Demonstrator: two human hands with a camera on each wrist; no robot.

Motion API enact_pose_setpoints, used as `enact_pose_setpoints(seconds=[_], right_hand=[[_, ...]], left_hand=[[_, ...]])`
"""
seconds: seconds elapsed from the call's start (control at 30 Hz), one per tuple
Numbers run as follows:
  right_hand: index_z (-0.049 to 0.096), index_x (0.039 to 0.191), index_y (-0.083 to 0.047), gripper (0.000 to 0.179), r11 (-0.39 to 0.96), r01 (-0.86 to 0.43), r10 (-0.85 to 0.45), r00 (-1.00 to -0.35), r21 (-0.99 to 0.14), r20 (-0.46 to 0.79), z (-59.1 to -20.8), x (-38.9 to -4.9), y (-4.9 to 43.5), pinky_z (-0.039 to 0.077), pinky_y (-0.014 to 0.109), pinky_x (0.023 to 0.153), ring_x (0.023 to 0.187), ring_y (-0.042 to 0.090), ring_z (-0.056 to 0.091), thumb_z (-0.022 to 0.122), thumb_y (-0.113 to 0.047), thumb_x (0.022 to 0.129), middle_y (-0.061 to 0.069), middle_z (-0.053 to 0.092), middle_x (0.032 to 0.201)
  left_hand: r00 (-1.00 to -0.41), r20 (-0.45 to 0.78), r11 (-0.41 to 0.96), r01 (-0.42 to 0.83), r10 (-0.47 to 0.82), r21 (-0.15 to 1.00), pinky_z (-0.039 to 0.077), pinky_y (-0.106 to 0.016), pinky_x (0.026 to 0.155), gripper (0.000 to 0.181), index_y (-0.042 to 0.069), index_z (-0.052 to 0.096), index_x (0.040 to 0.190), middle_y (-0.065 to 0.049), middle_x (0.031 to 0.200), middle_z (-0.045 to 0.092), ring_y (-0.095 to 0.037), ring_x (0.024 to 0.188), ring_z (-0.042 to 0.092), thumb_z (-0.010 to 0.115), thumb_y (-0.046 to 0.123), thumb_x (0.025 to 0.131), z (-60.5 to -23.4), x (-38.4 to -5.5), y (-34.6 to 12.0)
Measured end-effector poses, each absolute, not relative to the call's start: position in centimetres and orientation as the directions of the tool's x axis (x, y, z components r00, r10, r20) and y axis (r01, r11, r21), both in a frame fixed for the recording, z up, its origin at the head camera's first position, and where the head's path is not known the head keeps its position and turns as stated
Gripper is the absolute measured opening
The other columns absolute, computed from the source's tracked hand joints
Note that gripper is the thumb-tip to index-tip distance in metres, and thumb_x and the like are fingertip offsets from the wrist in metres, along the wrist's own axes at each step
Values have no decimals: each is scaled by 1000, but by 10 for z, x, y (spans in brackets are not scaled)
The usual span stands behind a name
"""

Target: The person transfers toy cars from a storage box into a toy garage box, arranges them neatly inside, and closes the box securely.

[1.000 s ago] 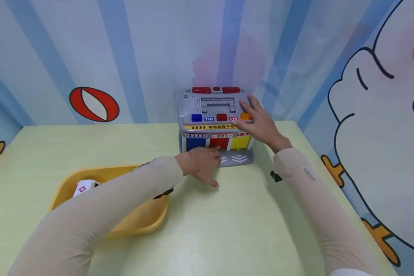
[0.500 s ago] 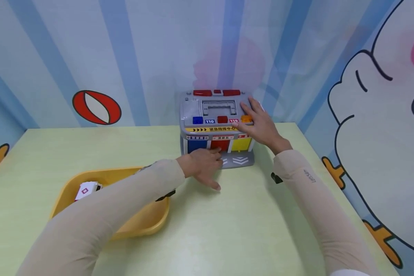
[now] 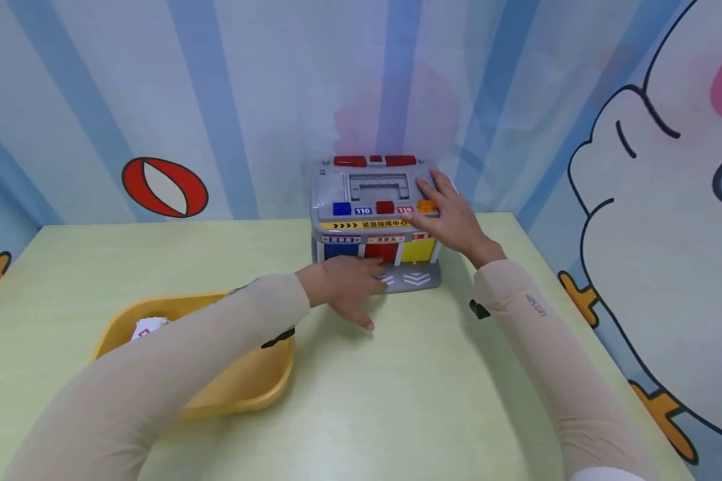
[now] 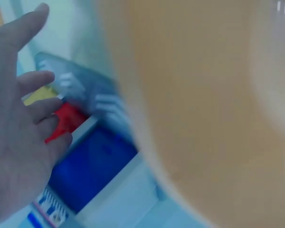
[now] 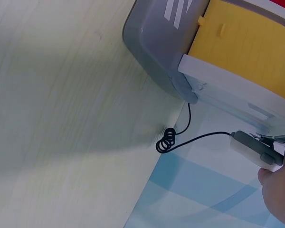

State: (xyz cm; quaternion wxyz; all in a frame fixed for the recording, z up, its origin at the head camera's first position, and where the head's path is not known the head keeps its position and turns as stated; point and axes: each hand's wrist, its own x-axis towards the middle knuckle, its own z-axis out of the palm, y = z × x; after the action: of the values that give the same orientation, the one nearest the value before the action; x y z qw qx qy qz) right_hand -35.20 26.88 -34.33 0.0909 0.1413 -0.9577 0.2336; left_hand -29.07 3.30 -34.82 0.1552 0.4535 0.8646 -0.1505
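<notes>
A grey toy garage (image 3: 332, 190) stands at the table's back edge, with blue, red and yellow doors, all down, and coloured buttons on top. My left hand (image 3: 349, 284) reaches across to its front, fingers stretched out at the red door (image 3: 382, 250) and thumb held apart. In the left wrist view this hand (image 4: 19, 114) shows nothing in its grasp, beside the blue door (image 4: 95, 166). My right hand (image 3: 454, 217) rests on the garage's right top corner, fingers spread near the orange button (image 3: 427, 206). The yellow door (image 5: 247, 42) shows in the right wrist view.
A yellow tray (image 3: 271, 394) sits under my left forearm, holding a white toy with a red mark (image 3: 148, 327). A small handset (image 5: 256, 149) on a coiled black cord (image 5: 167, 140) hangs at the garage's side. A striped curtain (image 3: 265, 100) closes off the back.
My left hand and forearm have shifted slightly left, fingertips still by the red door. The right hand stays in place on the garage, and the doors look the same.
</notes>
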Motion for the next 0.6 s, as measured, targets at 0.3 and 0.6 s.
enact_pose_setpoints(seconds=[0.3, 0.6], right_hand=[[25, 159, -20, 85, 854, -304, -222, -947, -422, 232, -342, -353, 267, 19, 65, 121, 157, 32, 5, 60, -57, 91, 3, 4, 171], [26, 159, -19, 86, 848, -314, -228, -943, -426, 242, -344, -353, 267, 19, 64, 121, 157, 32, 6, 61, -56, 90, 3, 5, 171]], left_hand=[[-537, -289, 566, 824, 792, 19, 22, -49, 125, 79, 22, 37, 155, -5, 167, 25, -26, 156, 20, 60, 61, 90, -320, -284, 16], [-495, -129, 504, 862, 859, 51, 24, -48, 124, 79, 18, 36, 156, -5, 167, 25, -25, 155, 20, 57, 60, 92, -301, -274, -3]])
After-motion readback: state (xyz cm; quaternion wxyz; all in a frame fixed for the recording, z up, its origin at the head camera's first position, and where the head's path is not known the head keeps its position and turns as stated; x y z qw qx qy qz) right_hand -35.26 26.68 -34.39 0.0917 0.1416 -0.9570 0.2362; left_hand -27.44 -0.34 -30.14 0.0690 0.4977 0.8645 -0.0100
